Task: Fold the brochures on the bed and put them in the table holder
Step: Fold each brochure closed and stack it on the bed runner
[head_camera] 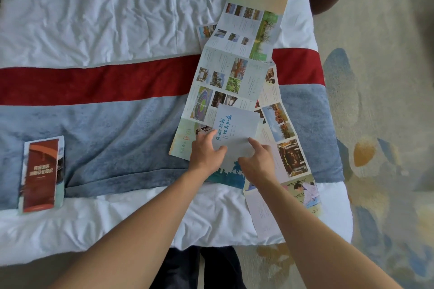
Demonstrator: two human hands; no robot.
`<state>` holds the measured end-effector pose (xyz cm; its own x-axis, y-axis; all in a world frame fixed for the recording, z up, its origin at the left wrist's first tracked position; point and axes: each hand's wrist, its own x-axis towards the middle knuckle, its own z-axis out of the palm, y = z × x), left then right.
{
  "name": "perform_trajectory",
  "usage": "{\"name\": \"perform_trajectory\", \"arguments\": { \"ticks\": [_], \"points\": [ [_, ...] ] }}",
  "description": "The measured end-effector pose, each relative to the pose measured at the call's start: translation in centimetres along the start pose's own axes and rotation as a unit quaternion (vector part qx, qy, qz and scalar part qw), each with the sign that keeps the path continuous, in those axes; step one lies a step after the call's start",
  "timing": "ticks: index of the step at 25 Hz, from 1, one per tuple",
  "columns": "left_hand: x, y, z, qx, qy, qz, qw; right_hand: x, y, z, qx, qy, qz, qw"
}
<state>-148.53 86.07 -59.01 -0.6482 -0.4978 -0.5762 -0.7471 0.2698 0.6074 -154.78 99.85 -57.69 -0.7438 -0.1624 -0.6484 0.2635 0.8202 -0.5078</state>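
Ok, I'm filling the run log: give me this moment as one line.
stage: folding | left hand and right hand: pressing pale blue cover panel of long unfolded photo brochure | folded red brochure: lying apart on bed

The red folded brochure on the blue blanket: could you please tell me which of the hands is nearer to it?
Left. The left hand presses the pale panel beside the right hand, and the red folded brochure lies far off on the left hand's side.
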Motion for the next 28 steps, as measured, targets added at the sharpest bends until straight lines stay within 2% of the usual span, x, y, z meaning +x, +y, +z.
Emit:
{"name": "perform_trajectory", "arguments": {
  "ticks": [7, 15, 21, 28],
  "points": [
    [-3.8, -2.6, -7.1, -0.04, 0.133, -0.022, 0.99, -3.9, -7.3, 3.1, -0.109, -0.035, -0.128, 0.985],
    [-6.8, -11.8, -18.2, -0.013, 0.272, -0.053, 0.961, -10.4, -14.9, 13.5, -0.196, -0.044, -0.27, 0.942],
    [-7.1, -21.4, -25.4, 0.0, 0.277, -0.026, 0.961, -14.1, -18.9, 24.2, -0.206, -0.045, -0.277, 0.937],
    [-6.3, -33.4, -32.9, 0.02, 0.262, -0.066, 0.963, -17.1, -22.9, 37.7, -0.208, -0.08, -0.267, 0.938]
  ]
}}
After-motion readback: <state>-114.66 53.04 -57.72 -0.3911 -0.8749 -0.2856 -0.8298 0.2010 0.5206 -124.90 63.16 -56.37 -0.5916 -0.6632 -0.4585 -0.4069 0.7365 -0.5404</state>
